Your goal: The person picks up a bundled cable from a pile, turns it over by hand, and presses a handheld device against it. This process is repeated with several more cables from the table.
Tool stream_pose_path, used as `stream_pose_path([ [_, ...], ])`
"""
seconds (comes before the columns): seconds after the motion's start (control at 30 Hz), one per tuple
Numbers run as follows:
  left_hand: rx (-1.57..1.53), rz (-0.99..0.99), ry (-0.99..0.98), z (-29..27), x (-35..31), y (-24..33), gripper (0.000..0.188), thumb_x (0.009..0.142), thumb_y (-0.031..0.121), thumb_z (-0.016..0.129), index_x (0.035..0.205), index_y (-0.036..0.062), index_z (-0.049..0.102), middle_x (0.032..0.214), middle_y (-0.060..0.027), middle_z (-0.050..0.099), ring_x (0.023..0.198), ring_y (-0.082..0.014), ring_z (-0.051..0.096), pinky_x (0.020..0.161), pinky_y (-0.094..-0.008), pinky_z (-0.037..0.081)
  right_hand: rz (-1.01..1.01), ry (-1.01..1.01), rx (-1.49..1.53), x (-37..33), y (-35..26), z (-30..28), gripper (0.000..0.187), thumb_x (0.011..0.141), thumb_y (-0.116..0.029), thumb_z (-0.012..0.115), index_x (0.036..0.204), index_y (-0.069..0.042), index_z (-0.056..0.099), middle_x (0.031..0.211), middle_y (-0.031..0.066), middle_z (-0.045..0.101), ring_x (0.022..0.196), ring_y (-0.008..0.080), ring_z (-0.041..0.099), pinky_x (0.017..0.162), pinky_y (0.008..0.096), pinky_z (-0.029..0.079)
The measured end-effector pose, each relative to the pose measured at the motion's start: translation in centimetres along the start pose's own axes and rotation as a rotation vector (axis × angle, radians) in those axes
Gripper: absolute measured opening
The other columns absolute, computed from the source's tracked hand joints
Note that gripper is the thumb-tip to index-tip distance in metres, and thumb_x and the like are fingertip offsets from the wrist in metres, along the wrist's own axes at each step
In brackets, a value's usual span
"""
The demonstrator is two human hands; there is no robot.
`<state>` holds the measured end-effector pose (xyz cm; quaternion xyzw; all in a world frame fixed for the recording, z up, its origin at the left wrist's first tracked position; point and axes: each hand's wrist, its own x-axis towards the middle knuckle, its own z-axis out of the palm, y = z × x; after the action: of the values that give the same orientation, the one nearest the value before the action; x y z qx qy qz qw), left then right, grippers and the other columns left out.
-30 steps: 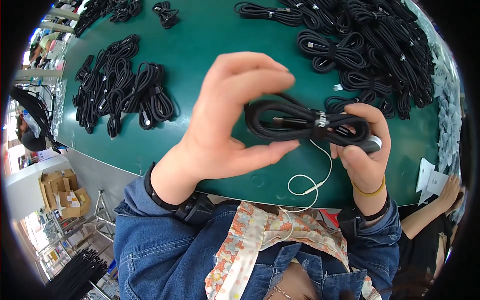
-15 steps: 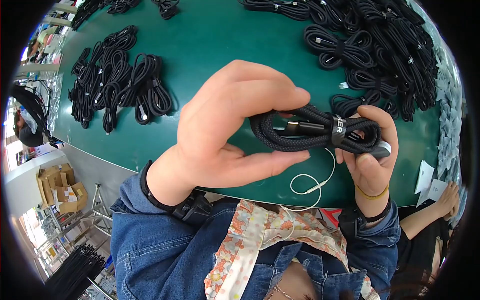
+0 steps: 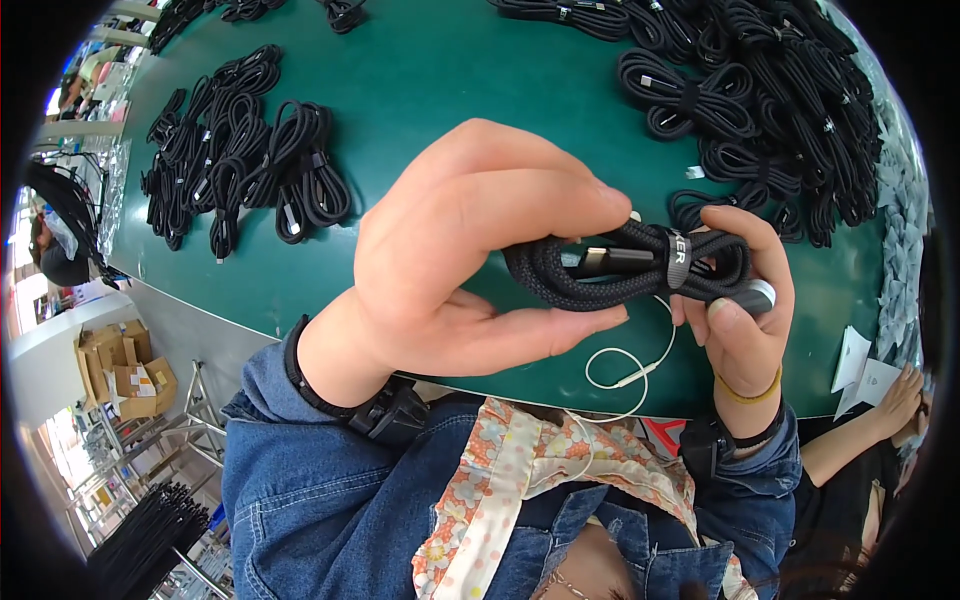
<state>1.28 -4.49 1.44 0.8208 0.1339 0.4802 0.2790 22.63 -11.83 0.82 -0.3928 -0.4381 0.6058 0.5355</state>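
Observation:
A coiled black braided cable [image 3: 570, 285] is held in front of me above the green table [image 3: 430, 60]. A dark strap [image 3: 681, 260] wraps round the coil, and a black plug with a metal tip [image 3: 620, 261] lies along its middle. My left hand [image 3: 450, 260] curves round the coil's left end, fingers above and thumb below. My right hand [image 3: 752, 320] grips the right end between fingers and thumb. Beside the right thumb shows a dark piece with a pale rounded end [image 3: 757, 295]; I cannot tell what it is.
Coiled black cables lie in a left pile [image 3: 235, 150] and a larger right heap [image 3: 800, 110]. A thin white cord [image 3: 620, 380] hangs below my hands. White cards [image 3: 858, 370] lie at the right edge, near another person's hand [image 3: 898, 400]. Cardboard boxes [image 3: 130, 370] stand lower left.
The coil has turned slightly in my hands, and its right end sits a little further left. My right fingers have shifted left with it. The view of the table has moved slightly.

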Motion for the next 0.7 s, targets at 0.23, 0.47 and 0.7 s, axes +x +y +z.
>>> stream_pose_path([
  [0.23, 0.017, -0.019, 0.005, -0.1, -0.2, 0.0, 0.059, 0.049, 0.008, 0.076, 0.098, -0.0048, 0.046, 0.081, -0.0152, 0.053, 0.069, -0.017, 0.053, 0.052, -0.0231, 0.044, 0.009, -0.01, 0.011, 0.2, 0.1, 0.2, 0.052, 0.068, -0.008, 0.056, 0.112, 0.009, 0.036, 0.098, 0.0151, 0.05, 0.089, 0.0189, 0.053, 0.079, 0.0277, 0.043],
  [0.47, -0.149, -0.549, -0.04, -0.4, 0.1, 1.4, 0.043, 0.068, 0.019, 0.063, 0.098, -0.0082, 0.049, 0.063, -0.0037, 0.051, 0.053, -0.0066, 0.045, 0.045, -0.0165, 0.03, 0.016, -0.132, 0.025, 0.0, -0.2, -0.4, 0.051, 0.069, -0.012, 0.057, 0.111, 0.01, 0.037, 0.089, 0.0161, 0.056, 0.075, 0.0168, 0.057, 0.068, 0.0244, 0.045],
  [0.7, -0.6, -0.912, 0.05, -0.1, 0.3, 1.7, 0.019, 0.081, 0.013, 0.049, 0.092, -0.0014, 0.056, 0.06, 0.0016, 0.053, 0.052, -0.001, 0.043, 0.044, -0.0167, 0.034, -0.028, -0.162, 0.039, 0.0, 0.0, -0.2, 0.051, 0.071, -0.019, 0.058, 0.109, 0.009, 0.039, 0.092, 0.017, 0.056, 0.07, 0.0156, 0.058, 0.056, 0.02, 0.043],
])
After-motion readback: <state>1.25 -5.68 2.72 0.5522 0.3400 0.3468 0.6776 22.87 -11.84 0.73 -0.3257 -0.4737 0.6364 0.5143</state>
